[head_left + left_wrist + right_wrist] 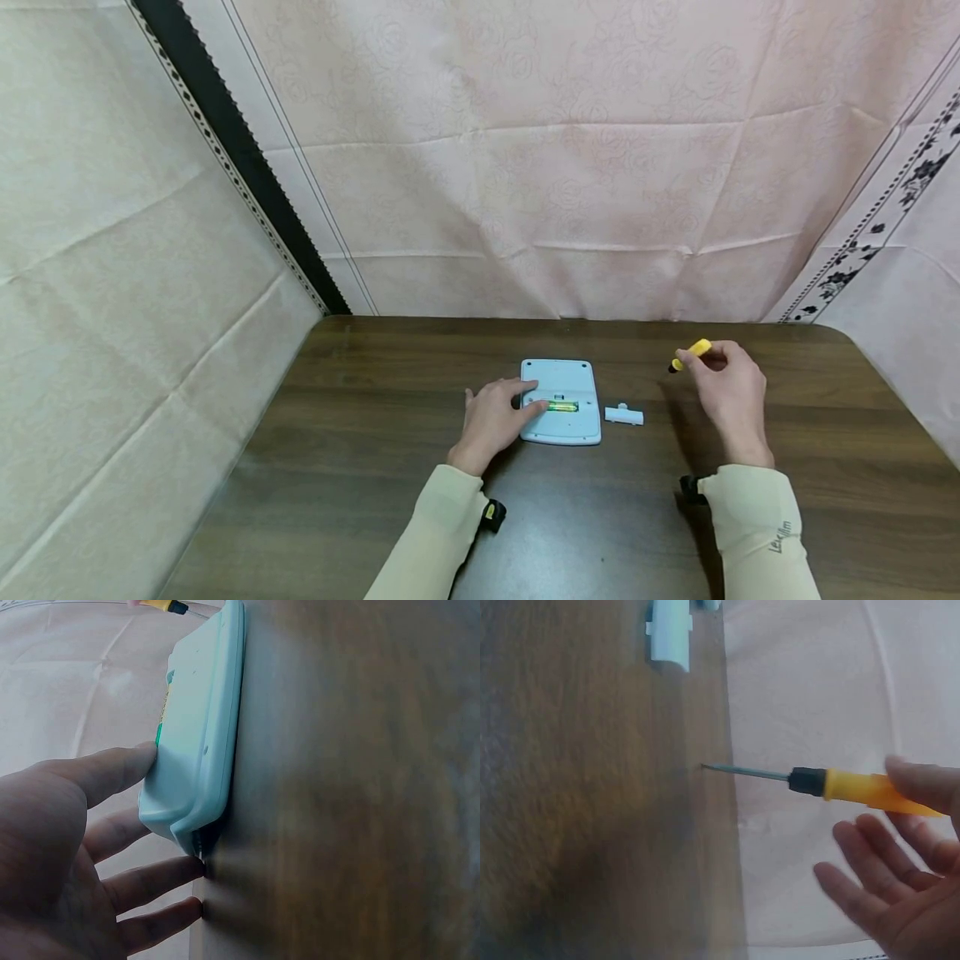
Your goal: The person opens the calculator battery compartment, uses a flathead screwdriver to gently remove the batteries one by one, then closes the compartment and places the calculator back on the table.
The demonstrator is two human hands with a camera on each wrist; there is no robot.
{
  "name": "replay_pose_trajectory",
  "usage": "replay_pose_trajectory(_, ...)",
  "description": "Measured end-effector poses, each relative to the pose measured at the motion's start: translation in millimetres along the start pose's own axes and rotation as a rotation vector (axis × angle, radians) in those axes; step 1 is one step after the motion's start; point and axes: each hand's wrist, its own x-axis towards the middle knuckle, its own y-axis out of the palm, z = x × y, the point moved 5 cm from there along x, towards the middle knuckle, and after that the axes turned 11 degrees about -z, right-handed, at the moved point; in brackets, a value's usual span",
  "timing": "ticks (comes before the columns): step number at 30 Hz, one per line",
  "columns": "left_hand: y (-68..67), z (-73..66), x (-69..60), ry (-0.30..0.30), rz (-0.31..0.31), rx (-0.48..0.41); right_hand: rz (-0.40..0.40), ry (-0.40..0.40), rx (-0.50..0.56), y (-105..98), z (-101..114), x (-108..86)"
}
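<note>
A light blue calculator-like device (pixel 561 429) lies back up on the table, its battery slot uncovered. Inside the slot sits a green battery (pixel 562 407). My left hand (pixel 495 417) rests on the device's left side; thumb and index finger touch its back, and the other fingers reach down to the tabletop in the left wrist view. Off to the right, my right hand (pixel 731 396) pinches a yellow-handled screwdriver (pixel 855 787) between thumb and fingers. Its thin metal shaft points away from the hand, apart from the device. The small light blue battery cover (pixel 624 415) lies between device and screwdriver.
The brown wooden table (pixel 360 417) has rounded far corners. Pale patterned cloth (pixel 570 192) hangs behind its far edge, and more cloth (pixel 135 333) covers the left side. Black wrist cameras (pixel 492 515) are strapped at both cuffs.
</note>
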Motion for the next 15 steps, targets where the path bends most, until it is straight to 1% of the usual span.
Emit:
replay_pose_trajectory(4, 0.2, 0.0, 0.0, 0.002, 0.001, 0.001, -0.019, 0.047, 0.055, 1.9, -1.9, -0.9)
replay_pose_trajectory(7, 0.2, 0.3, 0.5, 0.003, 0.000, -0.001, -0.028, 0.066, 0.091, 3.6, -1.9, -0.2)
replay_pose_trajectory(15, 0.6, 1.4, 0.7, 0.004, -0.001, -0.005, -0.054, 0.042, 0.141, 7.3, -2.6, 1.5)
